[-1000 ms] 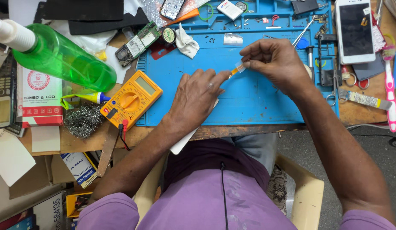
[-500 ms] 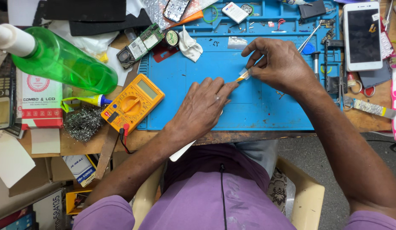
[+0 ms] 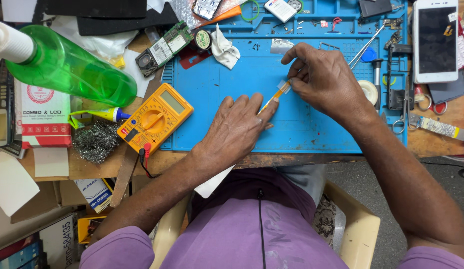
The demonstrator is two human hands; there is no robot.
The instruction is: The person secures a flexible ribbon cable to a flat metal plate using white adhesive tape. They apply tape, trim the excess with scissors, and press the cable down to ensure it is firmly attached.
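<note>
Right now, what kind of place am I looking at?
Most likely a phone or small-electronics repair bench. A blue repair mat covers the table, with a yellow multimeter, a bare circuit board and a white smartphone around it. Both hands work a thin orange strip.

Purple short-sleeved shirt (image 3: 252,234) — bare forearms
</note>
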